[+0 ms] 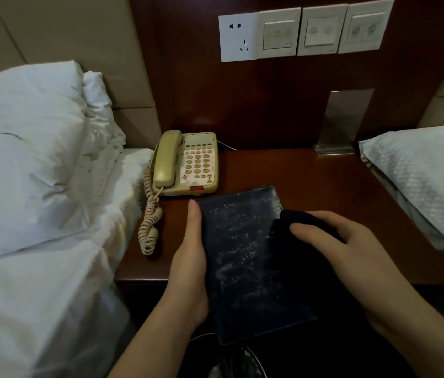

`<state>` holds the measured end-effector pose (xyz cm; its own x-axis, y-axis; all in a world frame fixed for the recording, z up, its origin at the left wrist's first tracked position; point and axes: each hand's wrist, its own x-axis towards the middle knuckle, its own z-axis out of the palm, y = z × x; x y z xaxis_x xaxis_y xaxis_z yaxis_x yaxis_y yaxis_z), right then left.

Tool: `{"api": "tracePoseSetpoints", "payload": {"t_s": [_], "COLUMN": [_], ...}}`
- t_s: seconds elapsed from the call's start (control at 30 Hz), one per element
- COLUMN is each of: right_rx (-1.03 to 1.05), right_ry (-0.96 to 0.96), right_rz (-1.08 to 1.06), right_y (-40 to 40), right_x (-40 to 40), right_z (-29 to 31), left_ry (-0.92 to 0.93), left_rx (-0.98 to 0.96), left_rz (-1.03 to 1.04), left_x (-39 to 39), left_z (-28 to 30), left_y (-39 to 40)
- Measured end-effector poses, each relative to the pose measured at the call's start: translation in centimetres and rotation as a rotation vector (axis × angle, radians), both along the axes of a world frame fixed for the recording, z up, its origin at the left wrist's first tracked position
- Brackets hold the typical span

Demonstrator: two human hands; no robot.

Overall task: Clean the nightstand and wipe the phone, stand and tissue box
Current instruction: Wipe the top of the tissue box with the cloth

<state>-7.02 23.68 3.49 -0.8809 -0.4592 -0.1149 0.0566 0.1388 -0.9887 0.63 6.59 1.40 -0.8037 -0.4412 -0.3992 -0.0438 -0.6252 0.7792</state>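
Head view: one dark, dusty tissue box (245, 257) sits between both hands at 6 o'clock, over the nightstand's (310, 175) front edge. One left hand (189, 266) clasps its left side, thumb along the edge. One right hand (348, 246) presses one dark cloth (297, 230) onto its right side. One phone (188, 162) lies at 11 o'clock.

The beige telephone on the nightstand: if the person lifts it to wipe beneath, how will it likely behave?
The telephone looks like rigid, light plastic. Its handset only rests in the cradle, so it may slip off if tilted. The coiled cord hangs over the nightstand edge and would probably drag.
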Motion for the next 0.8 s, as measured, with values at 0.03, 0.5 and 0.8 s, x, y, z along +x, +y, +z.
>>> {"api": "tracePoseSetpoints", "payload": {"t_s": [0.03, 0.5, 0.8], "right_rx": [0.005, -0.123, 0.524], "right_ry": [0.004, 0.589, 1.191], "right_rz": [-0.003, -0.308, 0.032], "right_y": [0.0, 1.6, -3.5], "right_x": [0.1, -1.2, -0.3], "right_z": [0.1, 2.3, -1.3], "left_ry": [-0.013, 0.000, -0.068], "left_rx": [-0.019, -0.115, -0.392], "left_rz": [0.013, 0.037, 0.065], "left_x": [0.1, 1.0, 1.0], "left_z": [0.2, 1.1, 0.3], "left_y": [-0.2, 0.3, 1.5]}}
